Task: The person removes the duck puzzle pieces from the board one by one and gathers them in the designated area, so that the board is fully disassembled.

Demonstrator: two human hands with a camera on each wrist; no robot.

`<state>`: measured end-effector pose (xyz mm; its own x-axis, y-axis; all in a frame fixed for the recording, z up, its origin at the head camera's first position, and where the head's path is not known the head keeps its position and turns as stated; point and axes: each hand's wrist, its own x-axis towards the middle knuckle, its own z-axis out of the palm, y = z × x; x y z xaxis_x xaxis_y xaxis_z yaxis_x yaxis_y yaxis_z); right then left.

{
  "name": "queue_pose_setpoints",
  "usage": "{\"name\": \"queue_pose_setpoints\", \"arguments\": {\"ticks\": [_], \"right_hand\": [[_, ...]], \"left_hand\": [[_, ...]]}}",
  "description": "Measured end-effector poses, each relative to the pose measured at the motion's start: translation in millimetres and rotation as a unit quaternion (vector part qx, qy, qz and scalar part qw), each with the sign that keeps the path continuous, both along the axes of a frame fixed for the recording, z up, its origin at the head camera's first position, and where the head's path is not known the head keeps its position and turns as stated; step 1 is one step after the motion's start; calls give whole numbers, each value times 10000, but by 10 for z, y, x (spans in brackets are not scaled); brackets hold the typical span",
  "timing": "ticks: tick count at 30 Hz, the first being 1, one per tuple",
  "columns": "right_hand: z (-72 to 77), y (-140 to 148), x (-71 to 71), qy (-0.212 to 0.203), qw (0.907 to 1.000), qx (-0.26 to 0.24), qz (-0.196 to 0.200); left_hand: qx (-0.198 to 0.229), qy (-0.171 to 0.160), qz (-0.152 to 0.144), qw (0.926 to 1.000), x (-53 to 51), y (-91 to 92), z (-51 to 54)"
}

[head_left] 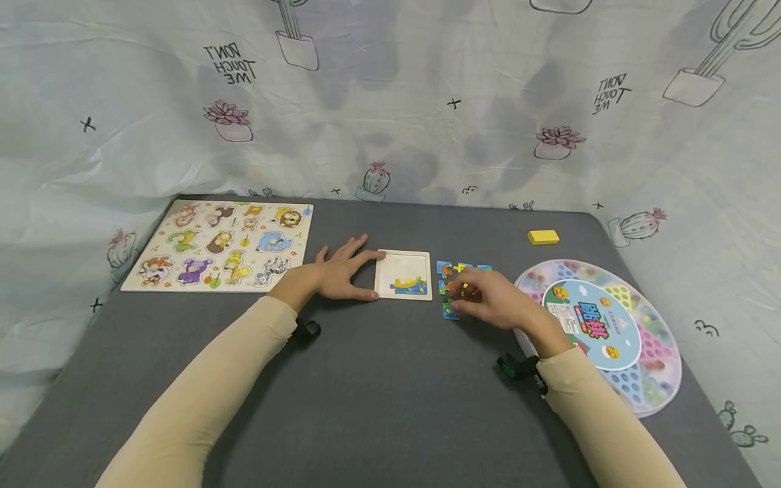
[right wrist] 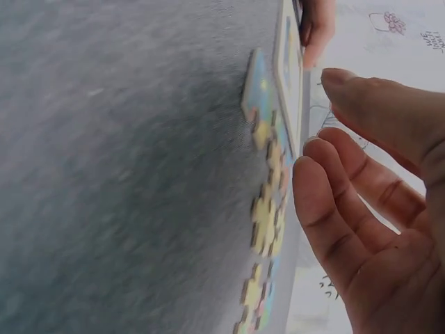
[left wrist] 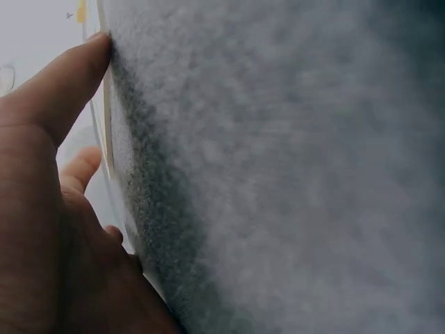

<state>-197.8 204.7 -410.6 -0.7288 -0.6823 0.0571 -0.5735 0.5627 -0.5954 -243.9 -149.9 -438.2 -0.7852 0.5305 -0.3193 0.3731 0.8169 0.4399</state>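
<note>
A small wooden puzzle tray [head_left: 403, 263] lies mid-table, with a few joined blue and yellow pieces [head_left: 410, 285] along its lower edge. My left hand [head_left: 337, 274] lies spread on the table to its left, thumb and index fingertip touching the tray's left edge. Loose jigsaw pieces [head_left: 445, 268] lie flat to the right of the tray. Just over them is my right hand [head_left: 493, 298], partly covering them in the head view. In the right wrist view its fingers [right wrist: 316, 191] are bent and apart from the thumb, with nothing seen between them and the puzzle pieces [right wrist: 264, 223] beyond.
An animal puzzle board [head_left: 259, 273] lies at the back left. On the right is a round board game box [head_left: 655, 318], partly under my right forearm. A yellow block [head_left: 543, 237] sits near the back edge. A patterned cloth [head_left: 415, 115] hangs behind the grey table [head_left: 390, 393].
</note>
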Motion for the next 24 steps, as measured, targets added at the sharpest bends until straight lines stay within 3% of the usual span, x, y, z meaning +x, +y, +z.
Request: {"name": "queue_pose_setpoints", "arguments": {"ticks": [10,18,24], "right_hand": [[15,-207,-130,167,9988,-460,62],[-20,-393,-192,-34,9974,-703,151],[-31,-485,-229,-84,9970,-745,215]], "left_hand": [[111,-124,20,9999,-12,9,-23],[-81,-167,102,9998,-59,19,-55],[-84,-161,128,9998,-51,23,-17]]}}
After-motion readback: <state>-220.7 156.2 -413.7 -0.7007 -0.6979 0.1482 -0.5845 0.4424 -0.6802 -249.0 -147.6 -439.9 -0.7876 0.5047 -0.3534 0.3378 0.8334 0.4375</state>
